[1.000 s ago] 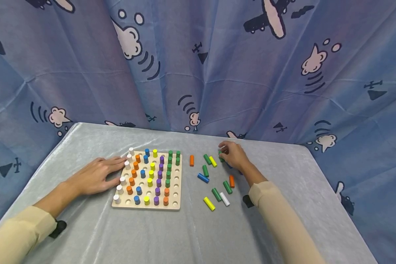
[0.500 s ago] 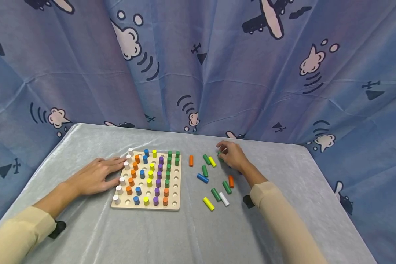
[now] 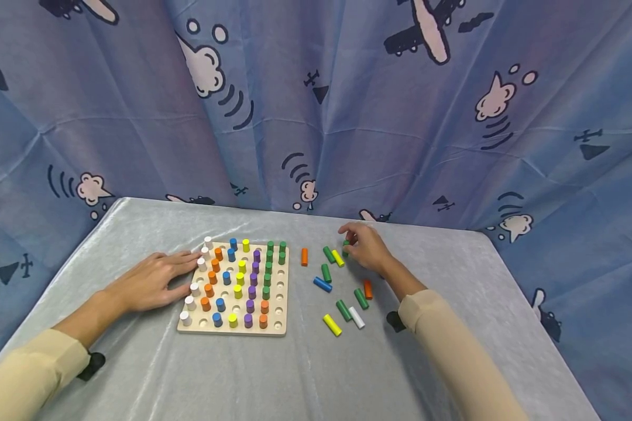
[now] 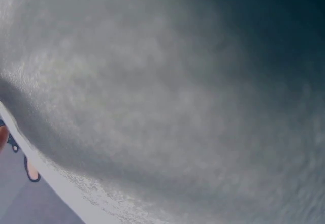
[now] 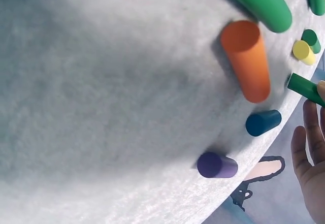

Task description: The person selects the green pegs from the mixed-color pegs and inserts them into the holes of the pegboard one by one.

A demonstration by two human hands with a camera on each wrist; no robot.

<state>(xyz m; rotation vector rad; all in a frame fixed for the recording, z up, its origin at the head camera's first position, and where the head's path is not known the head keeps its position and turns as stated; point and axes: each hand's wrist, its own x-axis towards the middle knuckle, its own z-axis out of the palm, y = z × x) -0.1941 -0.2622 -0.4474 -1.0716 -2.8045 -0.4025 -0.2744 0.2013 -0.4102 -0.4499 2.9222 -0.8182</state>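
Note:
A square wooden pegboard point(image 3: 274, 331) bears columns of white, orange, blue, yellow, purple and green pegs, with bare holes among them. My left hand point(image 3: 150, 280) lies flat at the board's left edge, fingers extended, fingertips by the white pegs. In the left wrist view only a fingertip point(image 4: 3, 136) shows, at the left edge. Off to the right of the board, my right hand point(image 3: 367, 245) pinches a green peg point(image 5: 304, 88) between thumb and fingers. That peg is held over the far part of the table, just beyond a loose yellow peg point(image 3: 337, 258).
Loose pegs lie scattered right of the board, among them an orange peg point(image 3: 304, 257), a blue peg point(image 3: 323, 284), a white peg point(image 3: 356, 317) and several green ones. A purple peg point(image 5: 217, 165) shows under the right wrist. A patterned curtain point(image 3: 316, 117) hangs behind the table.
My right hand has shifted slightly left, bringing the pinched green peg with it. The left hand keeps its place at the board.

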